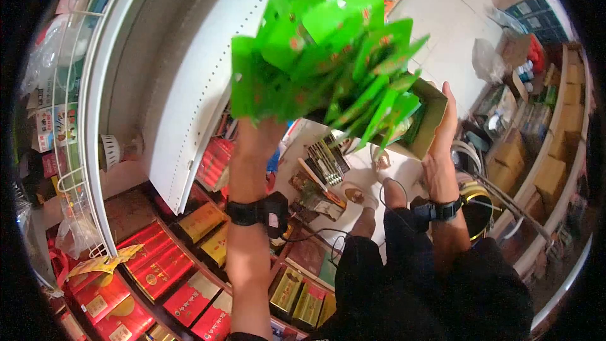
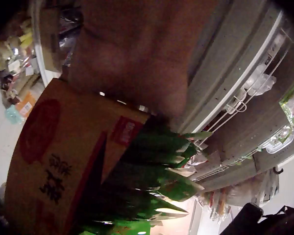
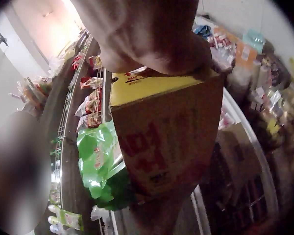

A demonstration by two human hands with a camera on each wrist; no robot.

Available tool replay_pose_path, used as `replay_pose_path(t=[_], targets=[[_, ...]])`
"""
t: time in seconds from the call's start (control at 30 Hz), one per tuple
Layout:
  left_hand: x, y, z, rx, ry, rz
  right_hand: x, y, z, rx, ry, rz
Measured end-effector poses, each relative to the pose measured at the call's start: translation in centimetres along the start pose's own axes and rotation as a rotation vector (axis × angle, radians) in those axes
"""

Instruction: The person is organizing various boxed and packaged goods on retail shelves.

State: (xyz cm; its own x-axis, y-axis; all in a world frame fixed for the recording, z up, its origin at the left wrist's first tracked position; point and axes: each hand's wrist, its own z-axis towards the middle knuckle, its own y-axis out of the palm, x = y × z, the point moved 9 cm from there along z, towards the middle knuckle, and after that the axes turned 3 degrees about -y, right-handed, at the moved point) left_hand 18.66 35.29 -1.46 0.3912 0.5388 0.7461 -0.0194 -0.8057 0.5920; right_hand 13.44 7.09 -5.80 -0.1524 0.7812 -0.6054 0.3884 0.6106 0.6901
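Observation:
Both hands hold up an open cardboard box (image 3: 186,127) with red print, its mouth full of green packets (image 1: 328,50). The packets fan out over the rim and look blurred in the head view. My right hand (image 1: 445,123) grips the box's right end, and the right wrist view has that hand (image 3: 152,46) over its yellow face. At the other end, my left hand (image 1: 260,131) is mostly hidden behind the packets. The left wrist view has the left hand (image 2: 132,73) against the box's edge, fingers out of sight.
A bare white shelf panel (image 1: 189,88) stands at left, beside a wire rack (image 1: 69,107). Red gift boxes (image 1: 154,262) and gold boxes (image 1: 287,287) fill the low shelf below. Dark flat packs (image 1: 325,161) lie on the floor near the feet. Cartons (image 1: 549,177) line the right side.

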Motion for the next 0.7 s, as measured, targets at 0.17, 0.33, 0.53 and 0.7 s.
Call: replay_pose_path(t=[0.17,0.33,0.53,0.7], targets=[[-9.2,-2.5,-4.2,-0.099,-0.155,-0.033,2.1,-7.5,-1.7,0.037,0.026,-0.020],[-16.4,-6.5,-6.5,0.089,-0.371,0.268,6.2,-18.0,-2.9,0.124,0.119,-0.143],[-24.8,-6.6,-6.9,-0.016,-0.571,0.553,10.5,-28.2,-4.9,0.249,0.296,-0.226],[-35.8,-9.5,-6.6,-0.100,-0.711,-0.023,13.8,-35.7,-5.2,0.406,0.342,-0.138]])
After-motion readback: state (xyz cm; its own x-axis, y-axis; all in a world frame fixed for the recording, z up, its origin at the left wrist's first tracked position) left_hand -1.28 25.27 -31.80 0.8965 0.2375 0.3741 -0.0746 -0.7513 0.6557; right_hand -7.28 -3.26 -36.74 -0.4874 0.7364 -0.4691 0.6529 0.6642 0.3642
